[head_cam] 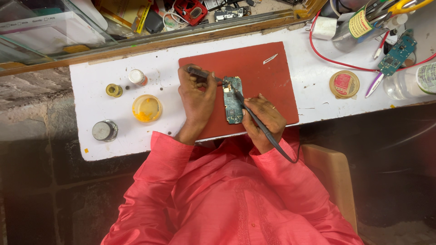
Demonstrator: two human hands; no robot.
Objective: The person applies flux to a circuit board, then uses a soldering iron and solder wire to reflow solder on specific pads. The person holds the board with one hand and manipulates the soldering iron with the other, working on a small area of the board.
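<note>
A green circuit board (pixel 233 100) lies on a red work mat (pixel 259 68). My left hand (pixel 196 97) holds dark tweezers (pixel 200 73) whose tips touch the board's upper left part. My right hand (pixel 265 119) grips a black soldering iron (pixel 254 115), held like a pen, with its tip on the same upper part of the board. The iron's cable runs back past my pink sleeve. Both hands rest on the mat on either side of the board.
On the white tabletop (pixel 91 136) left of the mat stand a yellow flux dish (pixel 146 108), a small brass spool (pixel 114 90), a small bottle (pixel 137 77) and a metal tin (pixel 105 130). To the right lie a round tin (pixel 344 84), a red wire (pixel 318 52), another circuit board (pixel 397 53) and a tool holder (pixel 363 20).
</note>
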